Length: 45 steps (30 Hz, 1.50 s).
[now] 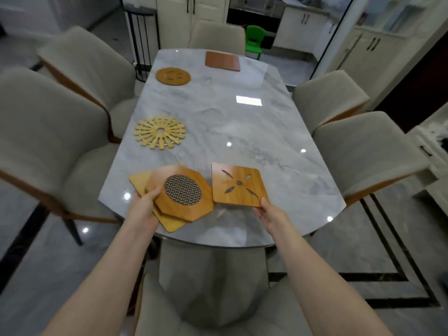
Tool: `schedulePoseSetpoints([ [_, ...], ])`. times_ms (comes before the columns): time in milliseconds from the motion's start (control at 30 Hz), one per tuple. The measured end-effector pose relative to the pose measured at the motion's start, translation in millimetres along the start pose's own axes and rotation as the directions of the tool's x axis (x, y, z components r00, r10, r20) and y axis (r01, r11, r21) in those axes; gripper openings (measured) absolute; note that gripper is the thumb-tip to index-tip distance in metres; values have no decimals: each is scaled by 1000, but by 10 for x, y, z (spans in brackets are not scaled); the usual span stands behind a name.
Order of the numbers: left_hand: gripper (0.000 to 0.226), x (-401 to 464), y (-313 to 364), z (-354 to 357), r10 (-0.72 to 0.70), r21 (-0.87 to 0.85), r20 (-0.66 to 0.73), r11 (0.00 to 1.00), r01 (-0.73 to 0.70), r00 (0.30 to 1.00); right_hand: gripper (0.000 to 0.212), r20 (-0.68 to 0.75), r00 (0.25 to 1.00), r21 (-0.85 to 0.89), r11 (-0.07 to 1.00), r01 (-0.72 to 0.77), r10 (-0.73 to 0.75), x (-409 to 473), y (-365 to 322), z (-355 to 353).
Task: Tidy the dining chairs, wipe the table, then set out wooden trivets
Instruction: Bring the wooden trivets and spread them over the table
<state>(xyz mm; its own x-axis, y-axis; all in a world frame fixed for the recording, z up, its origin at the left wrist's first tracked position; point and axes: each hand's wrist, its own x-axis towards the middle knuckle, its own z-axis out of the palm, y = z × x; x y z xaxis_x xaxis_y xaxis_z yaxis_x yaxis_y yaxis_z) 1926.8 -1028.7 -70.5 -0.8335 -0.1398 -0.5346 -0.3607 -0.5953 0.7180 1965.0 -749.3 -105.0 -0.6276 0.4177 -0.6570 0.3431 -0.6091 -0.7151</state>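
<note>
Three trivets already lie spaced out on the marble counter (254, 132): a slatted rectangular trivet (222, 61) at the far end, a round cut-out trivet (173, 76) along the left edge, and a sunburst trivet (160, 131) nearer on the same edge. Each lies flat before a chair, presumably one per seat. The left hand (145, 207) acts as a magazine: its grip is closed on a small fanned stack, thumb on top of the hexagonal mesh-centred trivet (182, 192), with at least one plain trivet (169, 223) held beneath it over the counter's near left corner. The right hand (269, 212) pinches the near edge of the square leaf-cut trivet (238, 186), which is separate from the stack and held low above the near counter; contact with the surface cannot be told. An edge pinch keeps the piece level for laying down, probably toward the bare right side. Beige dining chairs (332, 98) stand tucked around the counter, suggesting the tidying step is done.
</note>
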Motion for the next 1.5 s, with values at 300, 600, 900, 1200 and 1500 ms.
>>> schedulePoseSetpoints([
  [300,38,109,38,-301,82,-24,-58,996,-83,995,22,-138,989,-281,960,9,-50,180,461,-83],
  [600,41,80,-83,-187,20,5,5,1000,-20,1000,44,-81,949,-880,468,75,-303,181,464,-189],
  [900,44,58,-173,-67,-22,0,6,1000,22,1000,50,157,833,-981,14,194,-531,57,394,-81],
  [1200,45,25,-226,-48,-12,4,18,1000,12,1000,55,555,818,-801,-360,478,-149,99,736,-135],
  [1500,42,-49,-281,-20,-46,8,40,999,46,998,54,542,829,-798,-394,456,-136,96,748,-123],
])
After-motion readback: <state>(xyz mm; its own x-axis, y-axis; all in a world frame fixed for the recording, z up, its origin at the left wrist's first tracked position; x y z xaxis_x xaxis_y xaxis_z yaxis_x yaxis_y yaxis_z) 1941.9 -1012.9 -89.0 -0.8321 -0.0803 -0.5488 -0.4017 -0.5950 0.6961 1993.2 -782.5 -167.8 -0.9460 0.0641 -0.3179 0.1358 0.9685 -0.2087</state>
